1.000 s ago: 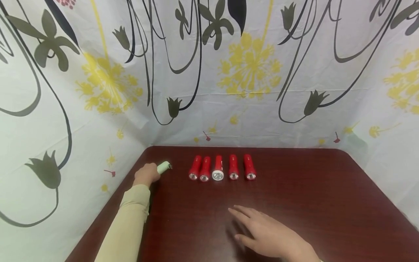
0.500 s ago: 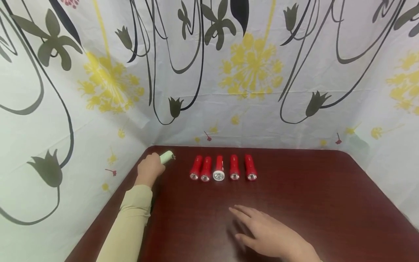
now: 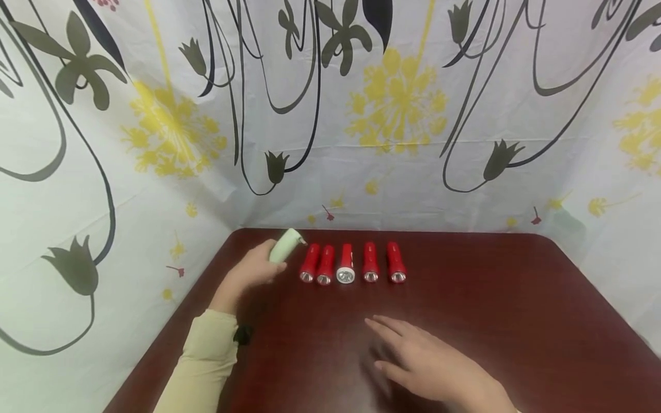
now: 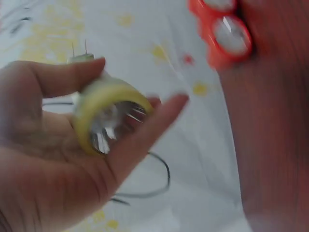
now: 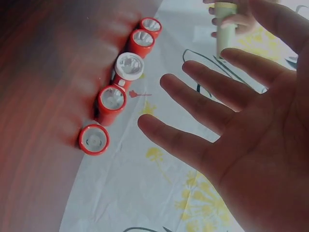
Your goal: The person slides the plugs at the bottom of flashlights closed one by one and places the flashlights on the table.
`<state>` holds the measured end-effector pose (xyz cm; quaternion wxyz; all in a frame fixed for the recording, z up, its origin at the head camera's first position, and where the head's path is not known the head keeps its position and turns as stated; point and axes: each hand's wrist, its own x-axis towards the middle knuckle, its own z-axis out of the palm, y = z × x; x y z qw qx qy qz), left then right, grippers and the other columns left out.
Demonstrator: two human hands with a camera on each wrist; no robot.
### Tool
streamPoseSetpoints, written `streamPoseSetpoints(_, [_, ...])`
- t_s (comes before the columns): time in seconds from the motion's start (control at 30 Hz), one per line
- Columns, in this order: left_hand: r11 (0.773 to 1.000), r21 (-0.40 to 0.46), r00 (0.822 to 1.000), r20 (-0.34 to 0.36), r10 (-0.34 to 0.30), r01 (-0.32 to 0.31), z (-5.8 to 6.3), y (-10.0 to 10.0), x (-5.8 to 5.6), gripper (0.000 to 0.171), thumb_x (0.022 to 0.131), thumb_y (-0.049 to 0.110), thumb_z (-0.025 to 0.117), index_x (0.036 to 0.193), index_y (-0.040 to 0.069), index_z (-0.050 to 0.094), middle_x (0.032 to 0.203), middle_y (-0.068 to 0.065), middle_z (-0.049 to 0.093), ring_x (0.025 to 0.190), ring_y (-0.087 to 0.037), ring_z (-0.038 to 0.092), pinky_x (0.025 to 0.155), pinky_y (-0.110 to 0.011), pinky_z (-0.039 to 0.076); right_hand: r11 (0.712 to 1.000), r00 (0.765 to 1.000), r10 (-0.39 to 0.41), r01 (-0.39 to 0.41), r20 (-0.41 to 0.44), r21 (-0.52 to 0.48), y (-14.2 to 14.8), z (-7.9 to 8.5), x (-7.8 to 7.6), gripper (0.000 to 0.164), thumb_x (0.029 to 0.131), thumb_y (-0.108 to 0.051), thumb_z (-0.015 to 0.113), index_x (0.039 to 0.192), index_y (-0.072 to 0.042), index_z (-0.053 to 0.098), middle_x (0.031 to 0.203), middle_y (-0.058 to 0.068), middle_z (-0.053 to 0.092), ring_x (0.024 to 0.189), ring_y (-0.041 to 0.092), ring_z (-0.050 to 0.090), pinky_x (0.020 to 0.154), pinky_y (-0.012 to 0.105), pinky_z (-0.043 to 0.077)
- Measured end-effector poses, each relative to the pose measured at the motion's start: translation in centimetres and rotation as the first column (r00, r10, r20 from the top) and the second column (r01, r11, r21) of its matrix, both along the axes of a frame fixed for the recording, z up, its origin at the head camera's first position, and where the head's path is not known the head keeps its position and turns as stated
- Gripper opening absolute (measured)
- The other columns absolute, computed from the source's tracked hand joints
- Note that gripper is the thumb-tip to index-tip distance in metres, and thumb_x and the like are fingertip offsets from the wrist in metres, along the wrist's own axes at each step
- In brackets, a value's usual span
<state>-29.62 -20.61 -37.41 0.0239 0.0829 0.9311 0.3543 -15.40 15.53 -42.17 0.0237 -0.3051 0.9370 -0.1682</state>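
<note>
My left hand [image 3: 251, 269] grips a pale green flashlight [image 3: 284, 246] above the far left part of the table. Two thin metal prongs stick out of the flashlight's tail end. In the left wrist view its yellow-rimmed head [image 4: 87, 124] faces the camera, with thumb and fingers around the body. To its right stand out several red flashlights in a row, among them a red one with a white head [image 3: 345, 275]. My right hand [image 3: 431, 361] hovers low over the front middle of the table, fingers straight and spread, holding nothing.
The dark red-brown table [image 3: 490, 298] has rounded far corners. A white cloth [image 3: 413, 195] printed with flowers hangs close behind it and along both sides. At the row's right end lies a red flashlight [image 3: 395, 261].
My left hand has lifted the pale green flashlight and carried it right, toward the row, tilting its tail upward. My right hand has barely moved.
</note>
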Motion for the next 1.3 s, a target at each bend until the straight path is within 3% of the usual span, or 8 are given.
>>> streamPoseSetpoints(0.1, [0.973, 0.228, 0.996, 0.072, -0.054, 0.036, -0.3, 1.7, 2.0, 0.047, 0.096, 0.006, 0.071, 0.138, -0.002, 0.052, 0.113, -0.023, 0.063, 0.087, -0.032, 0.071, 0.072, -0.042, 0.065, 1.0, 1.0, -0.013, 0.013, 0.022, -0.019, 0.3, 0.4, 0.0, 0.071, 0.1, -0.05, 0.07, 0.162, -0.027, 0.044, 0.163, -0.002, 0.051, 0.147, 0.022, 0.053, 0.114, 0.054, 0.052])
streamPoseSetpoints(0.2, [0.94, 0.338, 0.991, 0.099, -0.089, 0.051, -0.4, 3.4, 4.2, 0.052, 0.094, 0.005, 0.073, 0.141, -0.002, 0.052, 0.117, -0.023, 0.063, 0.088, -0.03, 0.071, 0.074, -0.044, 0.066, 0.999, 0.999, -0.029, 0.031, 0.042, -0.04, 0.6, 0.7, 0.0, 0.071, 0.101, -0.053, 0.067, 0.163, -0.027, 0.044, 0.164, -0.003, 0.049, 0.148, 0.021, 0.052, 0.114, 0.054, 0.052])
streamPoseSetpoints(0.37, [0.921, 0.382, 0.99, 0.077, -0.119, 0.081, 0.1, 5.5, 7.7, 0.056, 0.092, 0.006, 0.074, 0.143, 0.001, 0.052, 0.124, -0.022, 0.061, 0.089, -0.026, 0.071, 0.077, -0.046, 0.067, 0.996, 0.998, -0.059, 0.06, 0.014, -0.069, 1.2, 1.1, 0.2, 0.07, 0.102, -0.058, 0.064, 0.163, -0.03, 0.043, 0.164, -0.005, 0.049, 0.148, 0.02, 0.053, 0.114, 0.052, 0.052])
streamPoseSetpoints(0.6, [0.949, 0.307, 0.997, -0.013, -0.074, 0.074, 0.6, 7.0, 11.5, 0.046, 0.095, 0.023, 0.078, 0.137, 0.014, 0.059, 0.111, -0.013, 0.067, 0.08, -0.021, 0.07, 0.072, -0.036, 0.06, 0.984, 0.993, -0.114, 0.114, 0.006, -0.138, 1.9, 1.5, 1.0, 0.069, 0.099, -0.073, 0.055, 0.161, -0.049, 0.037, 0.16, -0.024, 0.046, 0.148, 0.011, 0.051, 0.115, 0.049, 0.052])
streamPoseSetpoints(0.7, [0.946, 0.315, 0.997, -0.02, -0.078, 0.08, 0.5, 7.4, 12.5, 0.045, 0.097, 0.035, 0.078, 0.135, 0.018, 0.06, 0.112, -0.01, 0.067, 0.083, -0.02, 0.069, 0.073, -0.035, 0.06, 0.975, 0.989, -0.145, 0.14, -0.018, -0.174, 2.1, 1.6, 1.4, 0.066, 0.098, -0.076, 0.052, 0.158, -0.06, 0.032, 0.157, -0.035, 0.043, 0.148, 0.004, 0.049, 0.114, 0.046, 0.053])
streamPoseSetpoints(0.8, [0.938, 0.335, 0.996, -0.03, -0.086, 0.091, 0.0, 7.7, 13.4, 0.044, 0.098, 0.04, 0.076, 0.135, 0.021, 0.061, 0.112, -0.009, 0.067, 0.086, -0.02, 0.068, 0.073, -0.035, 0.06, 0.968, 0.987, -0.141, 0.121, -0.08, -0.218, 2.3, 1.8, 1.6, 0.062, 0.1, -0.07, 0.055, 0.157, -0.061, 0.032, 0.152, -0.038, 0.047, 0.143, -0.001, 0.051, 0.111, 0.041, 0.055])
streamPoseSetpoints(1.07, [0.944, 0.3, 0.988, -0.114, -0.108, 0.138, -1.4, 8.5, 14.9, 0.037, 0.098, 0.04, 0.075, 0.132, 0.028, 0.066, 0.11, 0.0, 0.071, 0.095, -0.018, 0.064, 0.077, -0.03, 0.056, 0.939, 0.954, -0.031, -0.074, -0.297, -0.337, 2.9, 2.2, 1.3, 0.071, 0.098, -0.025, 0.078, 0.159, -0.041, 0.046, 0.128, -0.031, 0.064, 0.118, -0.002, 0.066, 0.098, 0.023, 0.058])
streamPoseSetpoints(1.3, [0.95, 0.285, 0.982, -0.168, -0.084, 0.13, -1.8, 9.3, 15.6, 0.037, 0.095, 0.042, 0.079, 0.129, 0.033, 0.067, 0.108, 0.008, 0.072, 0.094, -0.014, 0.065, 0.077, -0.027, 0.056, 0.907, 0.948, 0.037, -0.165, -0.316, -0.387, 2.9, 2.6, 1.6, 0.066, 0.099, -0.019, 0.077, 0.157, -0.033, 0.051, 0.112, -0.026, 0.067, 0.102, -0.004, 0.065, 0.088, 0.016, 0.056])
